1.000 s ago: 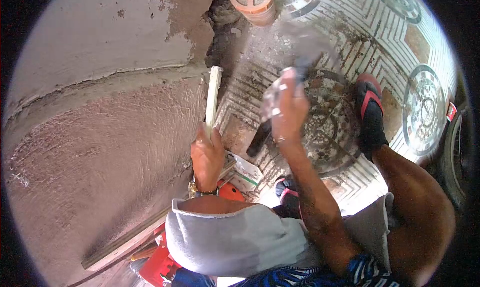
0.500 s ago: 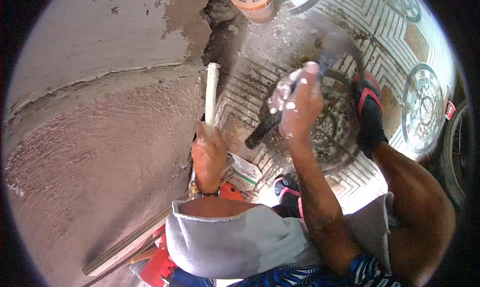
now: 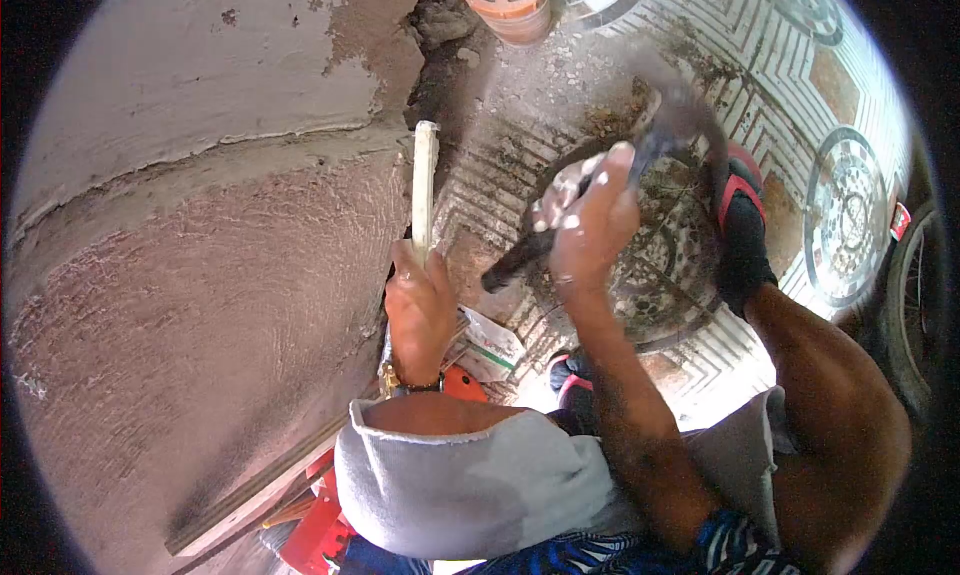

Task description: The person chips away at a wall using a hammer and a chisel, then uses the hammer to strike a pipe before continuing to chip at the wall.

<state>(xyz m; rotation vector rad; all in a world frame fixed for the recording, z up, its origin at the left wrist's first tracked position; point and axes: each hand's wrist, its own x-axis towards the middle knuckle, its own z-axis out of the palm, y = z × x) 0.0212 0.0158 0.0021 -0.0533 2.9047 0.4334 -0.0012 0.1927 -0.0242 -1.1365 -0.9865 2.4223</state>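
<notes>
My left hand [image 3: 420, 310] is closed around the lower end of a pale, off-white straight strip [image 3: 425, 180]. The strip stands out from the fist beside the broken edge of the wall; its material is not clear. My right hand [image 3: 597, 225], its fingers dusted white, grips a hammer [image 3: 515, 260] by its dark handle. The hammer's head is smeared by motion and hangs above the floor near my sandalled foot. Strip and hammer are apart.
On the left is a rough, partly plastered wall [image 3: 200, 305]. An orange-lidded container [image 3: 505, 5] stands at the top on the patterned tile floor [image 3: 640, 285]. A wooden plank [image 3: 250, 490], a red object [image 3: 315, 535] and a small box [image 3: 490, 345] lie near my legs. A wheel [image 3: 910, 315] is at right.
My right hand has shifted slightly left and down with the hammer, whose handle end now sits further left. My left hand and the strip have barely moved.
</notes>
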